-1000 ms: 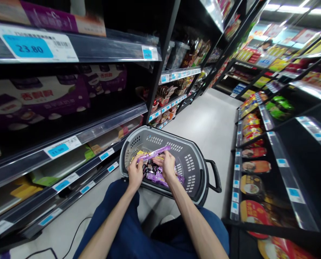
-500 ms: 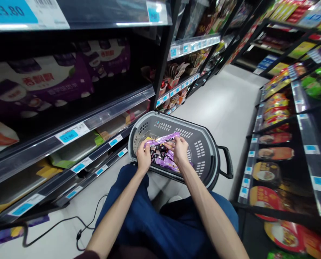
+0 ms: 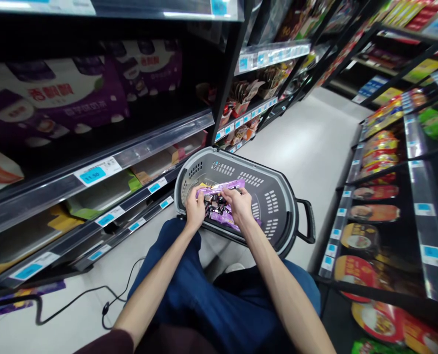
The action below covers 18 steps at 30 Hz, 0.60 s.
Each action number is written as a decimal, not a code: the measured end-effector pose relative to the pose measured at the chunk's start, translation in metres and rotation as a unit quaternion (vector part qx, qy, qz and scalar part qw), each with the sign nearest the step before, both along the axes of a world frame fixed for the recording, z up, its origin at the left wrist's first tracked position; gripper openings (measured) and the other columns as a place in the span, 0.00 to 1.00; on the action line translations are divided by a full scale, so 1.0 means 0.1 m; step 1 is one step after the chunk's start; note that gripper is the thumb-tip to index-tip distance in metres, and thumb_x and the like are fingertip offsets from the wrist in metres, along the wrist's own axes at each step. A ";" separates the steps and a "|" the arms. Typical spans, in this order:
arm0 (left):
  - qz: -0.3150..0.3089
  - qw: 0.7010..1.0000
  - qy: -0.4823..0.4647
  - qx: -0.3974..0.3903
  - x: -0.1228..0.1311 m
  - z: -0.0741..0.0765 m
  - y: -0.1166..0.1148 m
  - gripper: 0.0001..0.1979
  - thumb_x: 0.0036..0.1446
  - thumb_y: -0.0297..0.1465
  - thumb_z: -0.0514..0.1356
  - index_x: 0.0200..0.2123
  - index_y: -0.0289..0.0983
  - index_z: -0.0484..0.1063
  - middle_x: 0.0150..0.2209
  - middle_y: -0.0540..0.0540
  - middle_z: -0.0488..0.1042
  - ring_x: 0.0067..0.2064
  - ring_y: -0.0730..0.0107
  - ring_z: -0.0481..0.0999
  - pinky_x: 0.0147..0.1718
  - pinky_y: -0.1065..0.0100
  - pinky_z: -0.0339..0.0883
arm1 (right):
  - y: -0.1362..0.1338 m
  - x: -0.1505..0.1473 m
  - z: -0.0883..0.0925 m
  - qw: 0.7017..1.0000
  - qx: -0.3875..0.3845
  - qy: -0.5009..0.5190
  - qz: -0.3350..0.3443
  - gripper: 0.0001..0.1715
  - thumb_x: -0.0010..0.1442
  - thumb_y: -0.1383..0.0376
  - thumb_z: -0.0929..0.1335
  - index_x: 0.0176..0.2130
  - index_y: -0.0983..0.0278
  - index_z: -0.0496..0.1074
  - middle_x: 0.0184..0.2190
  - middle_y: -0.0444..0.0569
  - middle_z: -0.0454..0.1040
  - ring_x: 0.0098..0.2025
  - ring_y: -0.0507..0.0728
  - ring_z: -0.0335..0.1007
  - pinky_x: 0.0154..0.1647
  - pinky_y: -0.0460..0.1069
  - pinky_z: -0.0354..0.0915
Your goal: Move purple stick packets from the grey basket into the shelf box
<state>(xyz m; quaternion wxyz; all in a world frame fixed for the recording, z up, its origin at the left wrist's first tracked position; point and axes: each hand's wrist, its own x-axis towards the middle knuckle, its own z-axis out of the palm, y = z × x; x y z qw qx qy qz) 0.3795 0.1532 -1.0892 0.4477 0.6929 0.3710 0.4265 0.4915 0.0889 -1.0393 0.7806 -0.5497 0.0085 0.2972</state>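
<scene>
Between my two hands a long, thin purple packet point(image 3: 219, 188) is stretched out over a grey shopping basket point(image 3: 277, 177). My left hand point(image 3: 195, 209) pinches its left end. My right hand point(image 3: 240, 202) grips it towards the right end, with the tip of the packet sticking out past the fingers. Below the hands, in the left part of the basket, lie more purple packets point(image 3: 224, 218) and several small dark wrapped pieces point(image 3: 214, 202). Part of this pile is hidden by my hands.
Shelves with purple cartons point(image 3: 71, 96) run along the left, above open trays point(image 3: 101, 196). On the right a shelf holds bowls and packets point(image 3: 361, 236). The basket's black handle point(image 3: 309, 221) sticks out to the right. A black cable point(image 3: 74, 297) lies on the floor.
My right hand has shifted leftward along the purple packet, nearer my left hand, and more of the packet's right end shows. The whole view has moved slightly.
</scene>
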 end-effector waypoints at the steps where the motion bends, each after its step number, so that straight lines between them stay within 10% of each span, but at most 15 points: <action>1: -0.001 1.000 0.000 -0.001 0.00 0.00 0.00 0.14 0.67 0.35 0.49 0.46 0.38 0.71 0.41 0.43 0.76 0.48 0.60 0.74 0.50 0.62 0.66 | 0.00 0.01 0.02 1.000 -0.001 -0.003 0.003 0.32 0.36 0.78 0.75 0.37 0.61 0.58 0.19 0.32 0.69 0.25 0.49 0.73 0.35 0.44 0.75; 18: -0.032 0.998 -0.023 -0.044 -0.01 -0.01 -0.02 0.15 0.68 0.35 0.48 0.45 0.38 0.73 0.42 0.45 0.77 0.47 0.63 0.75 0.50 0.64 0.65 | -0.01 -0.16 -0.06 0.997 -0.032 0.004 0.075 0.29 0.38 0.79 0.76 0.36 0.64 0.63 0.26 0.43 0.78 0.29 0.53 0.77 0.34 0.45 0.77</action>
